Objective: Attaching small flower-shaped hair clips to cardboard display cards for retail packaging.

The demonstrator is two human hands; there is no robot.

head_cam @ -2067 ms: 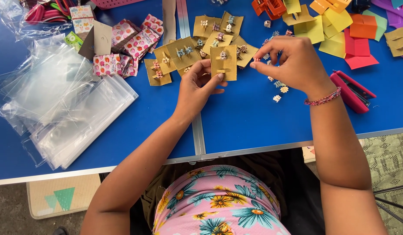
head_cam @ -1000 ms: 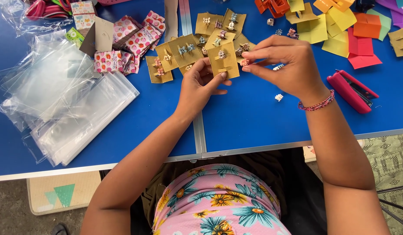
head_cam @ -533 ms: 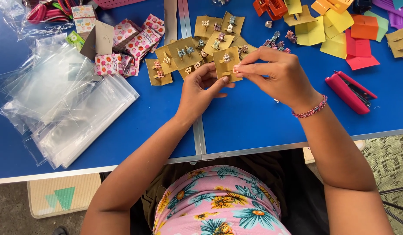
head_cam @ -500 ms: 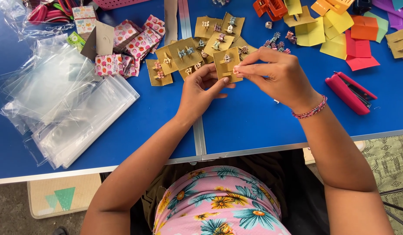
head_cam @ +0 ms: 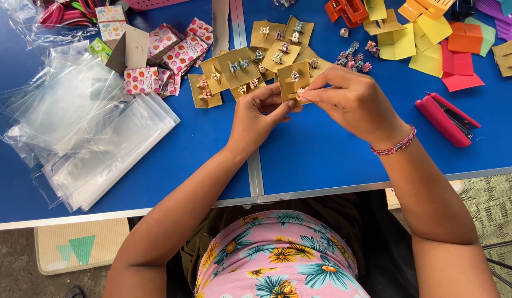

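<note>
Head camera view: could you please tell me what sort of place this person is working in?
Probably a small craft-packing workstation. On the blue folding table lie brown cards carrying tiny hair clips, a stack of clear plastic bags and a red stapler. The left hand and right hand hold one card.

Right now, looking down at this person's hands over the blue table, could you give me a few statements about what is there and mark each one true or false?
1. The left hand holds a small brown card by its lower edge. True.
2. The right hand grips the pink stapler. False: the stapler lies on the blue table, apart from the right hand, whose fingertips pinch at the card.
3. A stack of clear plastic bags lies to the person's left. True.
4. The brown card in hand carries no clip. False: a small hair clip sits on it.
5. The right wrist bears a braided bracelet. True.
</note>
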